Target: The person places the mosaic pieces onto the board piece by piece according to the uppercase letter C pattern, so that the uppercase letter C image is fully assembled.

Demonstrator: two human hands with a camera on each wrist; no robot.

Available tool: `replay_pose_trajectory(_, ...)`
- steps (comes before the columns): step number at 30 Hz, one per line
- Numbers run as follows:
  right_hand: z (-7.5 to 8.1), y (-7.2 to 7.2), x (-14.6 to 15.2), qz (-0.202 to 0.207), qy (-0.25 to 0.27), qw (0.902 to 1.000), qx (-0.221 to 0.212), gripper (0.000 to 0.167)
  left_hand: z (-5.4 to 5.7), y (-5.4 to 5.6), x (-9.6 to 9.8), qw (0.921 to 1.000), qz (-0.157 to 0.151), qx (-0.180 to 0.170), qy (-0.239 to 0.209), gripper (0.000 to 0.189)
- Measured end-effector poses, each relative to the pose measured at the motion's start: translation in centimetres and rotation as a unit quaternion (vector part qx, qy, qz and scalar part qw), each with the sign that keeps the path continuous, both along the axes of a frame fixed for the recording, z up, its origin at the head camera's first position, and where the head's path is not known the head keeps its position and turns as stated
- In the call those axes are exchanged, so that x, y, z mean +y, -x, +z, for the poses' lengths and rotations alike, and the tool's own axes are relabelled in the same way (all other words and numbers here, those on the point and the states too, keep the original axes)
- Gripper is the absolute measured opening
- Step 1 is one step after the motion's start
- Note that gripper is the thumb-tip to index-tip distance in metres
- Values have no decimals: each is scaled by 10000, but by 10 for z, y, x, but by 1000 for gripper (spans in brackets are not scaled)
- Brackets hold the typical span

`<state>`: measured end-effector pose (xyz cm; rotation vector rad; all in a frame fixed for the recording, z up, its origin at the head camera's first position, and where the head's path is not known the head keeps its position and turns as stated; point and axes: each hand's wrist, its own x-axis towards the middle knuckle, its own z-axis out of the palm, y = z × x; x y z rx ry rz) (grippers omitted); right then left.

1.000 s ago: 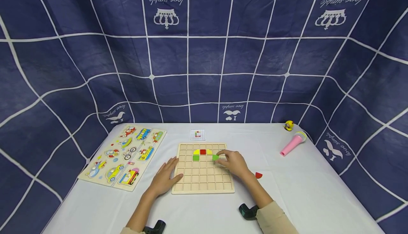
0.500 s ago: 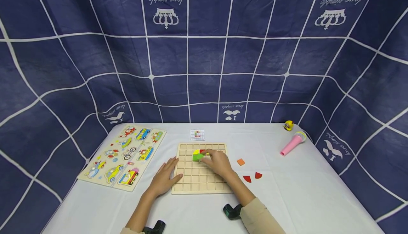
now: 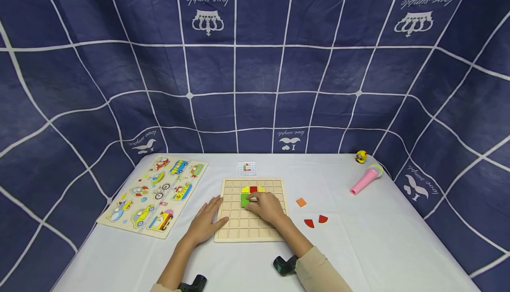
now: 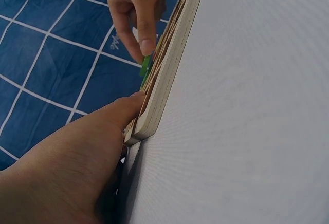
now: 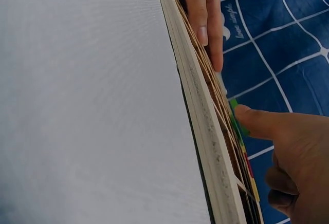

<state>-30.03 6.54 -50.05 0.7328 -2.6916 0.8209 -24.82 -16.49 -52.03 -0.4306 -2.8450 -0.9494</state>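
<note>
A wooden grid board (image 3: 255,234) lies on the white table. My left hand (image 3: 205,222) rests along its left edge, fingers straight, thumb on the board. My right hand (image 3: 268,207) pinches a green square tile (image 4: 143,70) between thumb and finger, low over the cell under another green tile (image 3: 245,196). A yellow tile (image 3: 245,189) and a red square tile (image 3: 253,189) sit in the row above, with a second yellow tile (image 3: 261,189) to their right. Part of the held tile is hidden by fingers.
An orange square tile (image 3: 301,202) and two red quarter-round tiles (image 3: 309,223) lie right of the board. Behind it is a pattern card (image 3: 247,168). A vehicle puzzle board (image 3: 153,197) lies left; a pink toy microphone (image 3: 366,179) and a small yellow figure (image 3: 361,156) are far right.
My right hand has moved left across the board with the green tile, then down slightly to the cell under the other green one. My left hand has stayed still.
</note>
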Motion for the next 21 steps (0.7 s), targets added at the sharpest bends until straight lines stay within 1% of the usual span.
replay_pose_trajectory(9,-5,0,-1,-102,-211,9997,-56,29,0,0,0,10000,-13,10,21,70)
replay_pose_trajectory(13,-7,1,-1,-122,-257,9996,8,30,0,0,0,10000,-5,8,-6,70)
replay_pose_trajectory(18,-7,0,0,-55,-227,9997,64,33,-1,1,0,10000,4,2,19,70)
replay_pose_trajectory(21,-5,-2,3,-18,-69,10000,36,33,-1,1,0,10000,14,-18,64,70)
